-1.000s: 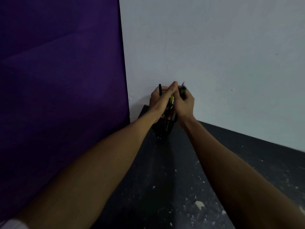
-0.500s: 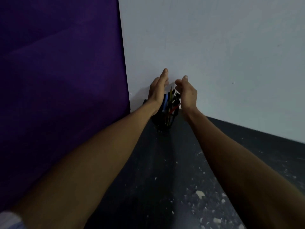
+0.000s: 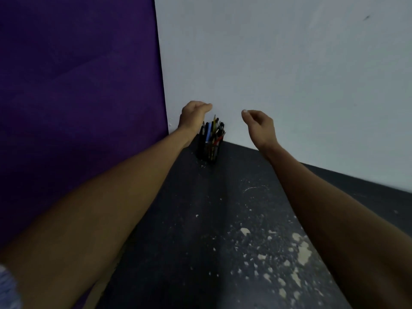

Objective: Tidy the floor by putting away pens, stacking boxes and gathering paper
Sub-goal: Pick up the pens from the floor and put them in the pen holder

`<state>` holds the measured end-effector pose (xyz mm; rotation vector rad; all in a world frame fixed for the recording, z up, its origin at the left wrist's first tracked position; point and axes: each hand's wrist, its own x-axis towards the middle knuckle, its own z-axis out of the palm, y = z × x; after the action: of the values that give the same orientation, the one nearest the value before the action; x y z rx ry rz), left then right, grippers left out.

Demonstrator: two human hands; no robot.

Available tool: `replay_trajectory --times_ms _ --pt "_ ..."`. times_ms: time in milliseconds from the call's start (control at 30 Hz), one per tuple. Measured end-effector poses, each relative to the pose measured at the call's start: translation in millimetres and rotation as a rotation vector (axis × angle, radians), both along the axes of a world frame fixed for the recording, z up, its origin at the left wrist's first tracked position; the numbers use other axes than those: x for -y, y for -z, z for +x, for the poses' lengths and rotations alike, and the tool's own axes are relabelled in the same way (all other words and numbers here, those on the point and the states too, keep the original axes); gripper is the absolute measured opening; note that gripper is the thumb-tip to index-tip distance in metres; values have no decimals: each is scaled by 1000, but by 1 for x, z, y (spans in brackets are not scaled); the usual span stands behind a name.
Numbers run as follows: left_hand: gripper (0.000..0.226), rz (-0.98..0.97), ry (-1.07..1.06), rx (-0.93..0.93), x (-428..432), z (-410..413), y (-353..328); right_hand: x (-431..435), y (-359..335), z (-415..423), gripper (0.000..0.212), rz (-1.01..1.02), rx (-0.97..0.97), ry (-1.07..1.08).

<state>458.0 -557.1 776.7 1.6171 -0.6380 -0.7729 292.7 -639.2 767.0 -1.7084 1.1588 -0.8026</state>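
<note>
A dark mesh pen holder [image 3: 208,151] is seen standing upright on the dark floor [image 3: 200,219], set close into the corner where a purple panel [image 3: 78,85] meets a white wall [image 3: 289,74]. The holder is filled with pens [image 3: 213,128], whose tips stick up above its rim at slightly different angles; blue, yellow, red and black barrels can be made out. Just behind the holder the foot of the white wall is met, and from there that edge runs away to the right and nearer the camera. To the left of the holder the floor is bounded by the purple panel. The open room is found in front of the holder, where a broad strip of floor is framed by the two forearms. The left hand [image 3: 193,113] is held just to the left of the holder and above its rim, fingers loosely curled with nothing in them; whether the wrist touches the holder cannot be told. The right hand [image 3: 259,126] is held to the right of the holder, clearly apart from it, fingers likewise loosely curled and holding nothing. In front of the holder and to its right, the floor is scattered with pale flecks [image 3: 301,253]. A light sleeve [image 3: 9,288] is glimpsed on the left arm at the picture's lower left edge.
</note>
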Motion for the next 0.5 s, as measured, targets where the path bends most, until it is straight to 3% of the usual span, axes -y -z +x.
replay_trajectory --times_ms 300,500 --pt "24 -12 86 103 -67 -82 -58 -60 -65 -81 49 -90 -78 -63" --pt "50 170 237 461 -136 -156 -88 -126 -101 -163 58 -193 -344 -181"
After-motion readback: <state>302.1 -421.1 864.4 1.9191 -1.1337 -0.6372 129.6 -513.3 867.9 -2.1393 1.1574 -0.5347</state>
